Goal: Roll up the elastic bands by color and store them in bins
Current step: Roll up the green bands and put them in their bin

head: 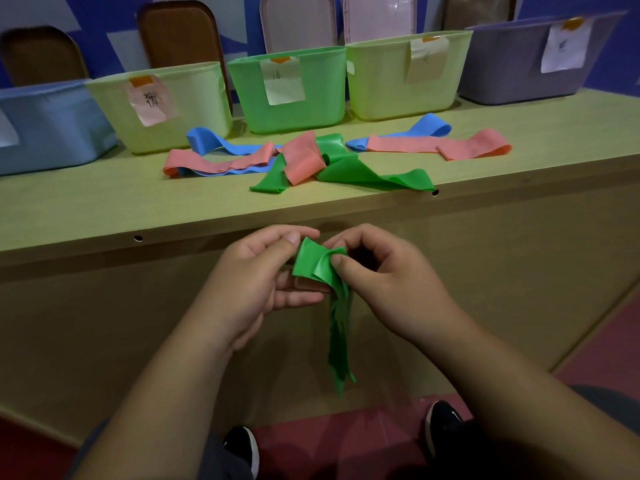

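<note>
Both my hands hold one green elastic band [317,263] in front of the table's edge. My left hand [256,278] pinches its folded top end from the left, and my right hand [384,275] pinches it from the right with thumb and fingers. The rest of the band hangs down loose between my arms. On the table [104,202] lies a tangle of bands: another green band [349,171], pink bands [304,157] [440,145] and blue bands [214,142] [426,128].
A row of labelled bins stands at the back of the table: a blue bin [48,126], a yellow-green bin [162,105], a green bin [289,91], another yellow-green bin [405,77] and a grey bin [530,60]. Trays lean on the wall behind. My shoes show below.
</note>
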{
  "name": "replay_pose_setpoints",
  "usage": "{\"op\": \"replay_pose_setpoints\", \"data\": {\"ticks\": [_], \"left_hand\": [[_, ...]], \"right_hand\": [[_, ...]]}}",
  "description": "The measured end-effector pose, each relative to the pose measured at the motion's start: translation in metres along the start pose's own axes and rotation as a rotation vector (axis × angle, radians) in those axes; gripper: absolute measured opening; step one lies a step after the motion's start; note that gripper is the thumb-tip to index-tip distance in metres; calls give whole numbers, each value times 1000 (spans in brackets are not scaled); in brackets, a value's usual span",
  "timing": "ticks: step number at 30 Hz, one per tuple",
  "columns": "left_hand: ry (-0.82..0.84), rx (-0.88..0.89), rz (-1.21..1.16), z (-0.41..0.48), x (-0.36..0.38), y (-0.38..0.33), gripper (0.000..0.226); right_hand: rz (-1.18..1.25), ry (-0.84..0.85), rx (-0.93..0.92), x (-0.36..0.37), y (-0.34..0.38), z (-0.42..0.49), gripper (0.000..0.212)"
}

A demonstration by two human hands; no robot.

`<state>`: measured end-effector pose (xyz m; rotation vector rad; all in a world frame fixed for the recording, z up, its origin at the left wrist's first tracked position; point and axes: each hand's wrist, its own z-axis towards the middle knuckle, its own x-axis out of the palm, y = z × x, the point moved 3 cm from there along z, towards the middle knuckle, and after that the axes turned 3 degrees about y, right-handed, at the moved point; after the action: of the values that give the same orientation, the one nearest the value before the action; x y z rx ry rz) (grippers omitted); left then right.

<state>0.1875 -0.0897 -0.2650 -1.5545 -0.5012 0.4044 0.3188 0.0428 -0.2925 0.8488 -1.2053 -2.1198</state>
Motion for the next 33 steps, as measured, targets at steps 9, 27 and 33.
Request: {"op": "replay_pose_setpoints", "data": {"ticks": [9, 27, 33], "left_hand": [[10, 19, -43, 1, 0, 4, 20], [46, 58, -29, -1, 2, 3, 22], [43, 56, -38, 0, 2, 4, 17]], "right_hand": [[-25, -23, -80, -2, 0, 2, 8], [-5, 17, -38, 1, -6, 3, 11], [-1, 32, -43, 2, -5, 2, 8]]}}
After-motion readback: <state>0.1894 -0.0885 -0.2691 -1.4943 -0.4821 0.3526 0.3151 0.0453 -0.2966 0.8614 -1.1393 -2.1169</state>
